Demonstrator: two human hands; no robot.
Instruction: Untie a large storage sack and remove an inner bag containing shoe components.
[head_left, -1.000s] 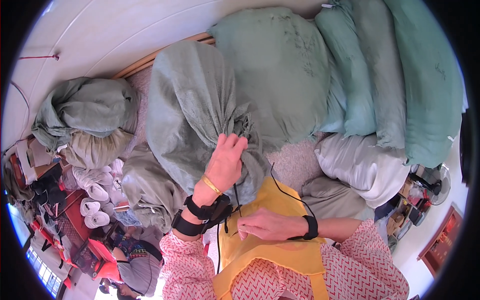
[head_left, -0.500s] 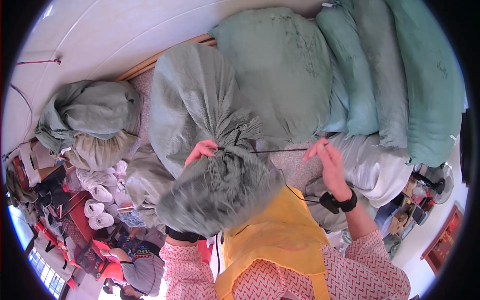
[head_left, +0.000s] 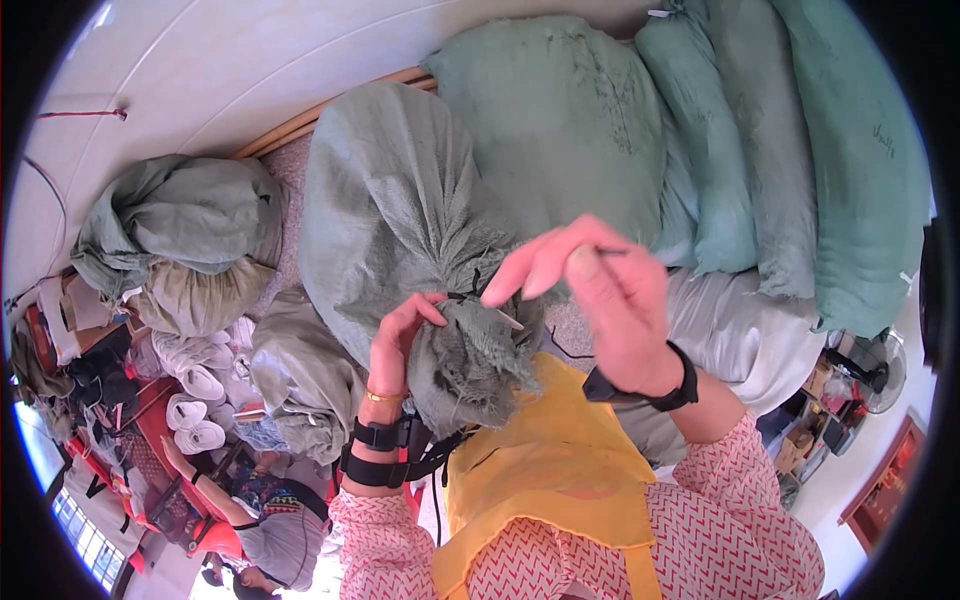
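Observation:
A full grey-green woven sack (head_left: 385, 185) stands in front of me, its neck gathered and its frayed mouth (head_left: 468, 365) flopping toward me. My left hand (head_left: 397, 345) is closed round the neck, thumb and fingertips at a black cord (head_left: 458, 296) that runs about it. Just right of the neck, my right hand (head_left: 610, 310) is partly smeared by motion. Its thumb and fingers are pinched, with a short dark piece of the cord showing beside the thumb. The rest of the cord is mostly hidden behind this hand.
A large green sack (head_left: 550, 140) and several tall, narrow ones (head_left: 860, 170) line the wall. White sacking (head_left: 745, 335) lies at right, near a fan (head_left: 880, 370). Folded sacks (head_left: 190, 215) and white shoes (head_left: 200, 425) are at left. Another person (head_left: 280, 535) sits at lower left.
My right hand has swung inward to the neck; the cord it held stretched out is no longer taut. The sack's mouth, lifted and blurred before, now hangs lower, uncovering my left wrist.

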